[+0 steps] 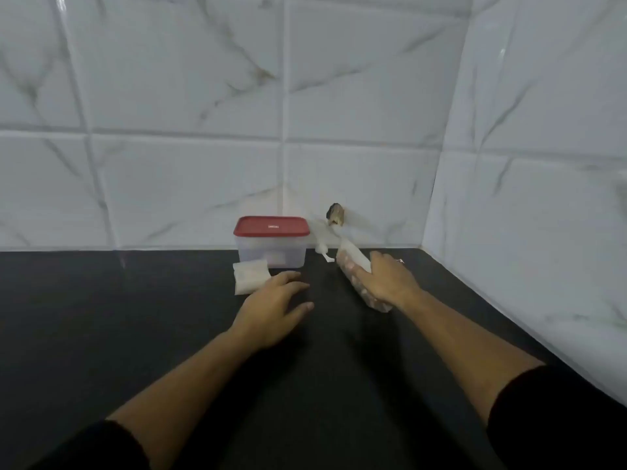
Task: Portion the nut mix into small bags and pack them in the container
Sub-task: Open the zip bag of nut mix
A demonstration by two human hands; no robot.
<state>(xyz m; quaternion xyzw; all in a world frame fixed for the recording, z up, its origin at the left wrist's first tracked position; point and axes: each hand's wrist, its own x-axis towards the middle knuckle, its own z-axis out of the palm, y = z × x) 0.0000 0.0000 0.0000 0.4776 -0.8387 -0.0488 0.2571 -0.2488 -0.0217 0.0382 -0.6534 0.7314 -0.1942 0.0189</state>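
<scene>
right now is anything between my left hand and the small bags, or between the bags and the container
Nothing visible lies between the left hand and the small bags. The container behind them has its red lid on, which closes off the way in.

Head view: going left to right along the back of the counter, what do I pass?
The container → dark hole in the wall tile → right hand, gripping the nut mix bag. Left out: the small bags and left hand, which overlap the container's span.
</scene>
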